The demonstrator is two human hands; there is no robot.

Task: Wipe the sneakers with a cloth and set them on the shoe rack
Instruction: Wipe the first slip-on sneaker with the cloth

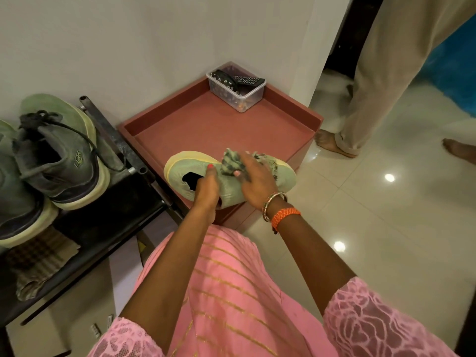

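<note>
A pale green sneaker (185,168) with a cream sole lies on its side at the front edge of a reddish-brown stand (206,119). My left hand (207,188) grips it at the collar, thumb on the upper. My right hand (253,180) presses a crumpled checked cloth (231,162) onto the sneaker's upper, fingers curled over the cloth. On the black shoe rack (108,228) at the left rest other sneakers: a grey-green one (59,153) with dark laces, and part of another (18,202) at the left edge.
A clear plastic box (235,92) with remotes stands at the stand's back corner by the wall. A folded checked cloth (38,261) lies on the rack's lower shelf. Another person's legs and bare feet (332,141) stand on the glossy tile floor to the right.
</note>
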